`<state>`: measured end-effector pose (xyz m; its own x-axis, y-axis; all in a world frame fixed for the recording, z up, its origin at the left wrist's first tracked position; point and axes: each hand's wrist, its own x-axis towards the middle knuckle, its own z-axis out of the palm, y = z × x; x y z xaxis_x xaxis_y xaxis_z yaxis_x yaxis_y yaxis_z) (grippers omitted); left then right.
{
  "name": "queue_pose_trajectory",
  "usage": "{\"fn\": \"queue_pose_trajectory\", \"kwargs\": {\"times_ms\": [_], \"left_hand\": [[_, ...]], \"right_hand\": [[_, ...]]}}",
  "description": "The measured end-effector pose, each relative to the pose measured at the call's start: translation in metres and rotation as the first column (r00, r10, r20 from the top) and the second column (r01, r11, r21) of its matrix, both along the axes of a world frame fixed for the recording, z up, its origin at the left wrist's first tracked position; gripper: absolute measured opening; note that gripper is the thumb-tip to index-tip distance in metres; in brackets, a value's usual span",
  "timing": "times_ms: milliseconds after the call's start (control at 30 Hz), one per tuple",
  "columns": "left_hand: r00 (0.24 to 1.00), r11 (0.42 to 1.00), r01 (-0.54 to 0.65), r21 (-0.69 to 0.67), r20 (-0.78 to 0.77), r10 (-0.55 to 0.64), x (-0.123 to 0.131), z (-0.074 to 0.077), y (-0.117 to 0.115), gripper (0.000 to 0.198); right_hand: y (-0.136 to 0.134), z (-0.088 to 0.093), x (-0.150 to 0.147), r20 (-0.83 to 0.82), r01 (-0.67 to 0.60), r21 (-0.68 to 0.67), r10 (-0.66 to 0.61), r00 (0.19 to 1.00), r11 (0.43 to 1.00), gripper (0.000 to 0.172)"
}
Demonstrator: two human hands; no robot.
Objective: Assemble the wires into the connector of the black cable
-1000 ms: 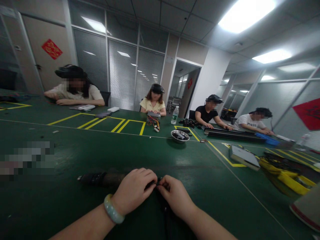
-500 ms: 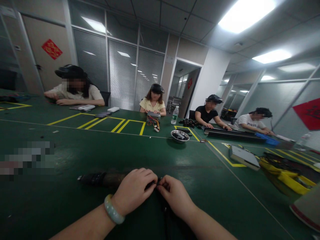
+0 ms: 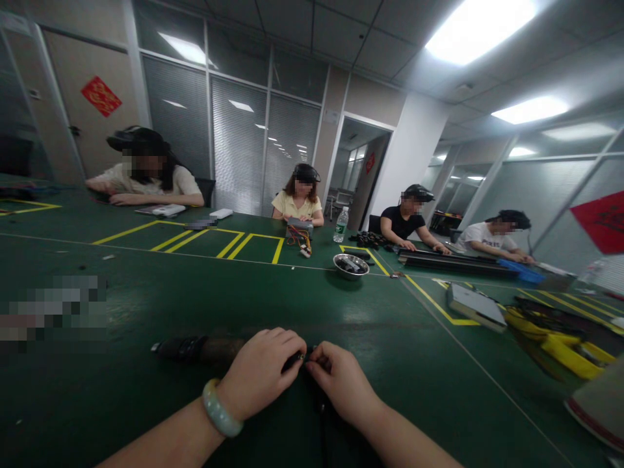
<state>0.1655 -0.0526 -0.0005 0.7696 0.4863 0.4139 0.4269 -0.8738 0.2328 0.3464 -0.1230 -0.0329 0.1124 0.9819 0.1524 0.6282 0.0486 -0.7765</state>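
My left hand (image 3: 266, 374), with a pale green bangle (image 3: 221, 408) on its wrist, is closed on a small black part (image 3: 292, 361). Fingertips of my right hand (image 3: 344, 380) are pinched together against that part's right end; what they grip is too small to make out. The two hands almost touch. Behind my left hand a dark, cylindrical tool with a metal tip (image 3: 195, 349) lies on the green table, its right end hidden by the hand. Below my fingers a thin dark strand, perhaps a cable (image 3: 322, 408), runs toward me.
Ahead stands a metal bowl (image 3: 336, 261) of dark pieces, near a water bottle (image 3: 341, 224). To the right are a silver box (image 3: 475, 305), a yellow tray (image 3: 575, 356) and a pale container (image 3: 599, 403). Several people sit across the table, working.
Both hands hold nearly the same place. My left fingers have shifted very slightly around the small black part.
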Motion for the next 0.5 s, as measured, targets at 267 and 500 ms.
{"fn": "queue_pose_trajectory", "kwargs": {"times_ms": [267, 500], "left_hand": [[0.999, 0.999, -0.041, -0.023, -0.002, 0.041, -0.0001, -0.0012, -0.0006, 0.014], [0.998, 0.998, -0.059, 0.003, -0.018, 0.059, -0.0004, 0.0039, -0.0051, 0.012]], "right_hand": [[0.0004, -0.0037, 0.0007, -0.022, 0.004, 0.009, -0.004, 1.0, 1.0, 0.001], [0.0014, -0.0044, 0.0013, -0.012, -0.009, 0.045, 0.01, 1.0, 0.999, 0.004]]}}
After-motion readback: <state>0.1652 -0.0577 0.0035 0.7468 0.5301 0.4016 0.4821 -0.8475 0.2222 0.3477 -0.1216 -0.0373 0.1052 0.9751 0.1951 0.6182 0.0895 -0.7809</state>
